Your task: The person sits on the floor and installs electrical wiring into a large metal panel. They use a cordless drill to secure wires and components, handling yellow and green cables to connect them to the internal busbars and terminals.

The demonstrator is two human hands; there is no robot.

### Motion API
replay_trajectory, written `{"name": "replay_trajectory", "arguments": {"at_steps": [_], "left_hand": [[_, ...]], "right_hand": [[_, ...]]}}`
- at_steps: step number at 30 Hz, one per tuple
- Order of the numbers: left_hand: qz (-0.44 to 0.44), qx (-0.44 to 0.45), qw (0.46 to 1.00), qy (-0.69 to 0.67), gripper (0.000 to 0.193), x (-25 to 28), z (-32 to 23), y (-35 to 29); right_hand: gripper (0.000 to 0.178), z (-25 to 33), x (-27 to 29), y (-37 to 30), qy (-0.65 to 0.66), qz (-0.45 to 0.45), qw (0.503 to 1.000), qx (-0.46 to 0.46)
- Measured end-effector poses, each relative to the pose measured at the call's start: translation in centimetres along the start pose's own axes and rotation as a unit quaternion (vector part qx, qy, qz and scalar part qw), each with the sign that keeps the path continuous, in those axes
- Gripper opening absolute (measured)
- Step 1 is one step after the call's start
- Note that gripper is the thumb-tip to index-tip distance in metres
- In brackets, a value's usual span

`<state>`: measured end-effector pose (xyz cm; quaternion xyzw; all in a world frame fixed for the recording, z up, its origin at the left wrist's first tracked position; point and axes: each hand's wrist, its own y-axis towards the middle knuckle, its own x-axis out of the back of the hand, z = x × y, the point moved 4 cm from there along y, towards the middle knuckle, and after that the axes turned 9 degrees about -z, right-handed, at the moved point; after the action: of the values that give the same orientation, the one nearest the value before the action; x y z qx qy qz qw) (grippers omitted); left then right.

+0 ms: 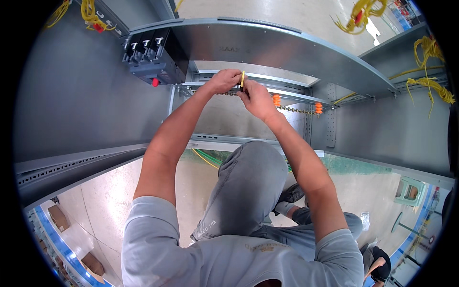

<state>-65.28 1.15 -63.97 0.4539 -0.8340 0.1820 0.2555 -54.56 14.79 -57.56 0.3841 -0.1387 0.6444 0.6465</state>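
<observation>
1. The left hand [224, 81] and right hand [258, 99] are touching a thin yellow piece [243, 79] from opposite sides (whether either is clamping it, I cannot tell).
2. The yellow piece is standing upright between their fingertips.
3. Two orange ribbed parts [318, 108] are sitting rightward.
4. A dark breaker [155, 62] is sitting leftward.

The crossbeam [287, 55] looks like smooth, softly shiny metal, the switch block [154, 71] like matt plastic, the trousers [248, 186] like matt cloth, the floor [110, 205] smooth and glossy.
</observation>
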Motion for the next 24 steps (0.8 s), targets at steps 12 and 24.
{"name": "replay_trajectory", "arguments": {"at_steps": [12, 24], "left_hand": [[0.037, 0.022, 0.999, -0.021, 0.047, 0.7, -0.7, -0.2], [0.162, 0.063, 0.980, -0.097, 0.044, 0.2, 0.1, -0.5]], "right_hand": [[0.020, -0.6, -3.2, -1.2, -0.124, -0.072, 0.989, 0.044], [0.021, -1.8, -2.0, -1.2, 0.113, 0.081, 0.983, -0.117]]}}
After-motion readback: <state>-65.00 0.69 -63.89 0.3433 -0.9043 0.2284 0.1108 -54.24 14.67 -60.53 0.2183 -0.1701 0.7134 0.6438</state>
